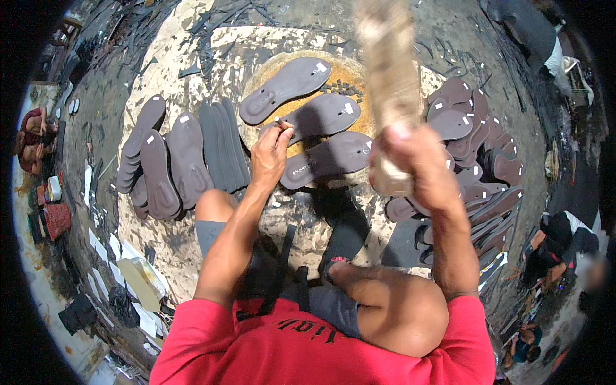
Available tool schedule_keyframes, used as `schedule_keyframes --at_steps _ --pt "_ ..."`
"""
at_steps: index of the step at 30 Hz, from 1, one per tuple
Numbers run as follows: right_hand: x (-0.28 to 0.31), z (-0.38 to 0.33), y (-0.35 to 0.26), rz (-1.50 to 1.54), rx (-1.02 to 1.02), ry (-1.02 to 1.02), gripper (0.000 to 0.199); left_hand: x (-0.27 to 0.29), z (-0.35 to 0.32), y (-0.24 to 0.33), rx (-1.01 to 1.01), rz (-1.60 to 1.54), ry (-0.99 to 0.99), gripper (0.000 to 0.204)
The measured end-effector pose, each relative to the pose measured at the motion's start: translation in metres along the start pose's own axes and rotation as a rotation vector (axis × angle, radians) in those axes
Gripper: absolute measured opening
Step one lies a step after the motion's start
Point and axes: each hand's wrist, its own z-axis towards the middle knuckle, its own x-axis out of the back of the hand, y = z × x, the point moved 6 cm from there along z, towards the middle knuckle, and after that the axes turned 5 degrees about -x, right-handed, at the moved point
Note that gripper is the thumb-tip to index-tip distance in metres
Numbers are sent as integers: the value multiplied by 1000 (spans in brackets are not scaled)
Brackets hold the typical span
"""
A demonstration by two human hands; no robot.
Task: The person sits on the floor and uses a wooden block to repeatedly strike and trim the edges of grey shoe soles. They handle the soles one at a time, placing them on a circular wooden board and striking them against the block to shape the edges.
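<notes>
Three dark brown sandal soles lie on a round wooden block (356, 74): a far one (285, 88), a middle one (321, 115) and a near one (330, 157). My left hand (271, 153) pinches a small metal punch (278, 120) upright on the middle sole's near-left end. My right hand (410, 160) is raised close to the camera and grips the handle of a thick, worn wooden mallet (388, 70), blurred and held above the block's right side.
A row of brown and dark grey soles (179, 160) lies to the left, and a heap of brown soles (478, 160) to the right. Small punched scraps (339, 85) dot the block. My bare knees and black sandal (343, 237) sit below. Another person (564, 247) crouches far right.
</notes>
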Motion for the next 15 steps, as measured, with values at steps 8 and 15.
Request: schedule_keyframes --at_steps 8,15 --pt "-40 49 122 -668 -42 -169 62 -6 -12 5 -377 174 45 23" --pt "-12 49 210 -59 -249 -190 47 23 1 -1 352 -577 439 24"
